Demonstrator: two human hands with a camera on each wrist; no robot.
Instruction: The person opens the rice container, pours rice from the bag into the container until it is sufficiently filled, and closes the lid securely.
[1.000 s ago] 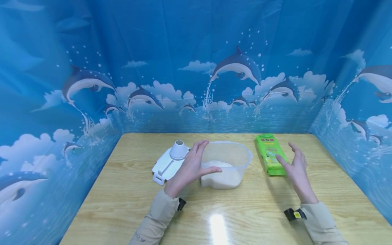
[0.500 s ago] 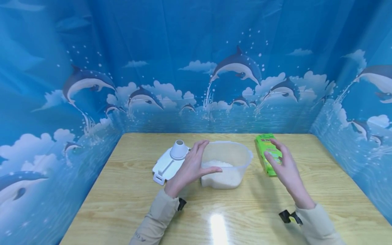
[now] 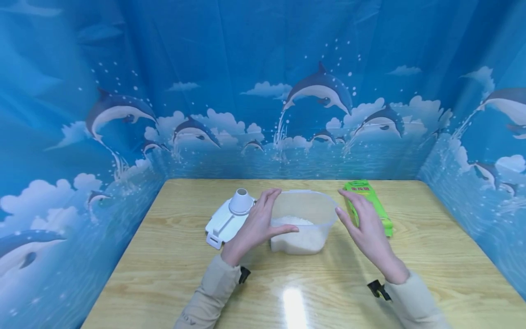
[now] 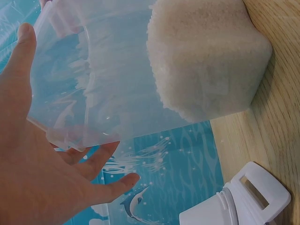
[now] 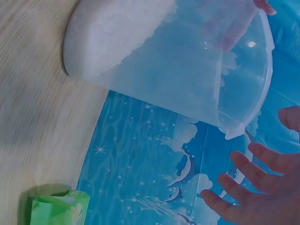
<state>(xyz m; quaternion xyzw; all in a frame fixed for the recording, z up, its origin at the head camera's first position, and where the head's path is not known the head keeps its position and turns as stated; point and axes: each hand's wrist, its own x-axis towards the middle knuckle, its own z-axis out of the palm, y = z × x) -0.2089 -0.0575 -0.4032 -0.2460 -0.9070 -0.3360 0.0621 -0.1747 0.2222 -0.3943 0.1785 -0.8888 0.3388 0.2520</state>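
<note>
A translucent plastic container [image 3: 310, 202], partly filled with white rice [image 4: 201, 61], stands upright in the middle of the table. My left hand [image 3: 259, 221] holds its left end at the rim, thumb across the near side and fingers round the far side. In the head view, my right hand [image 3: 367, 230] is just off the container's right end, fingers apart and holding nothing. The right wrist view shows a gap between these fingers and the rim. Behind that hand lies a green packet [image 3: 380, 212], partly hidden.
Left of the container lies a white lid [image 3: 223, 224] with a slotted tab, and a white cone-shaped cup [image 3: 241, 201] sits on it. The wooden table [image 3: 172, 260] ends at a blue dolphin-print curtain [image 3: 230, 160] at the back and sides.
My right hand has moved left, from over the green packet to beside the container's right end, uncovering the packet's near right part. The left hand has stayed on the container.
</note>
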